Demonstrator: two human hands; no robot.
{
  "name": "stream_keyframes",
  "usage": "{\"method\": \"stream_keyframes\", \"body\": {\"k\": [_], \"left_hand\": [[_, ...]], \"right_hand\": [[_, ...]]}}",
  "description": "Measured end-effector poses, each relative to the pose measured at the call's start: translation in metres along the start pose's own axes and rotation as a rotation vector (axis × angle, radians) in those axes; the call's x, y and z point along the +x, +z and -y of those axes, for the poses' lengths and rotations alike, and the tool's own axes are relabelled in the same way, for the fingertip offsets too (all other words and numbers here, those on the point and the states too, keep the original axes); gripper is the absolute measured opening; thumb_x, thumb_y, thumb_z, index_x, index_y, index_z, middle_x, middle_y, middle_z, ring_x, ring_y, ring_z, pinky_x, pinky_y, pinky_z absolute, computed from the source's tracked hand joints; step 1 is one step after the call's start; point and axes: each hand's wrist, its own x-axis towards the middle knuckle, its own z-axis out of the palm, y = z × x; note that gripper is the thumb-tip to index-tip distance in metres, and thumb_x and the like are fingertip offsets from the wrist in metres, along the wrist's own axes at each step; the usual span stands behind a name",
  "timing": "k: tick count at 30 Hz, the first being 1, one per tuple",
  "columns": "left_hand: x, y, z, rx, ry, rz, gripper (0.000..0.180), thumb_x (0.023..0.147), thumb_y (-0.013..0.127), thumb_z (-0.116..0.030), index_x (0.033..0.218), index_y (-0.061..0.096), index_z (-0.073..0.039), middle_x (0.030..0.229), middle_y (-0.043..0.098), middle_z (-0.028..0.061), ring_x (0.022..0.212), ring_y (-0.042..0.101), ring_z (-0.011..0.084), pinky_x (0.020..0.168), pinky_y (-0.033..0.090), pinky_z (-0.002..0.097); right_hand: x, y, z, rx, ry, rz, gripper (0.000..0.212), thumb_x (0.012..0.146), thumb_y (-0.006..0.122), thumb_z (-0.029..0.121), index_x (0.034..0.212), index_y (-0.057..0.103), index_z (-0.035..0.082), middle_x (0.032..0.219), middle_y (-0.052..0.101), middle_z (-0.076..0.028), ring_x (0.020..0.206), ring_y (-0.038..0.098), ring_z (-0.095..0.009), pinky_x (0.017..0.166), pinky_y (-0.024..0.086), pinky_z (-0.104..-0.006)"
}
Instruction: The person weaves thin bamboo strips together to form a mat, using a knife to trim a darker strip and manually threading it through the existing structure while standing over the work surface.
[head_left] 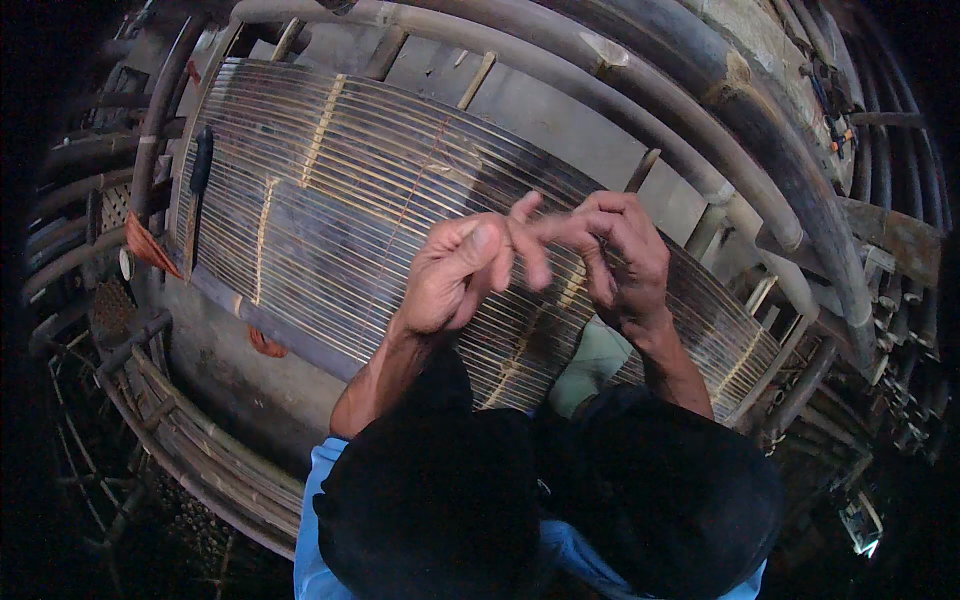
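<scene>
Over a panel of narrow bamboo slats (330, 235), my two hands come together at chest height. My left hand (465, 270) has its thumb pressed against the forefinger while the other fingers point right, partly blurred. Facing it, my right hand (625, 250) has curled fingers, and its forefinger reaches across to the left fingertips. Anything pinched between them is too small to make out. Pale lashing rows (325, 125) cross the slats, and a thin reddish line (400, 205) runs over them left of my hands.
A dark-handled knife (200, 165) lies at the panel's left end. Orange-brown strips (150, 245) hang near it. Thick bamboo poles (560, 60) frame the far side. Pale green fabric (592, 365) shows below my right hand. More poles (220, 490) stand at lower left.
</scene>
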Motion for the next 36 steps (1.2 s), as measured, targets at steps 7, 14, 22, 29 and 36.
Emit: {"method": "stream_keyframes", "body": {"k": [7,14,22,29,36], "left_hand": [[-0.009,0.038,-0.032,0.059,-0.013,0.157,0.042,0.103,0.05,-0.022,0.065,0.048,-0.005,0.063,0.05,0.0038,0.067,0.052,0.0191,0.077,0.046,0.0372],[0.024,0.014,-0.072,1.351,-0.175,-0.319,0.039,0.099,0.059,-0.025,0.125,0.062,0.003,0.126,0.061,0.0243,0.106,0.065,0.0324,0.091,0.05,0.0372],[0.064,0.02,0.034,0.202,-0.433,-0.066,0.042,0.095,0.069,-0.023,0.129,0.059,-0.001,0.108,0.071,0.0115,0.078,0.063,0.0092,0.06,0.049,0.024],[0.069,-0.003,0.084,0.351,-0.534,-0.32,0.022,0.09,0.074,-0.012,0.108,0.073,0.001,0.096,0.073,0.0063,0.078,0.065,0.0104,0.073,0.053,0.0242],[0.058,-0.019,0.117,-0.038,-0.523,-0.284,0.027,0.087,0.078,-0.012,0.109,0.074,0.003,0.086,0.073,0.0051,0.073,0.062,0.0088,0.065,0.051,0.0232]], "right_hand": [[-0.014,-0.008,0.008,0.103,0.062,0.079,0.012,0.082,0.075,0.002,0.093,0.068,0.004,0.092,0.063,-0.01,0.086,0.062,-0.024,0.074,0.051,-0.0338],[-0.001,-0.015,0.0,-0.051,-0.046,0.123,0.014,0.083,0.074,0.006,0.091,0.063,0.004,0.091,0.061,-0.011,0.082,0.058,-0.028,0.072,0.049,-0.0371],[0.02,-0.029,-0.006,0.132,0.463,0.098,0.011,0.097,0.062,0.01,0.102,0.058,0.001,0.088,0.063,-0.011,0.084,0.064,-0.021,0.075,0.051,-0.0338],[-0.003,-0.039,-0.071,0.656,0.703,-0.062,0.023,0.094,0.07,0.013,0.106,0.056,0.0,0.095,0.068,-0.007,0.079,0.063,-0.011,0.073,0.053,-0.027],[-0.005,-0.033,-0.083,0.863,0.759,-0.219,0.03,0.088,0.076,0.012,0.107,0.055,0.0,0.092,0.069,-0.009,0.078,0.064,-0.012,0.074,0.054,-0.0287]]}}
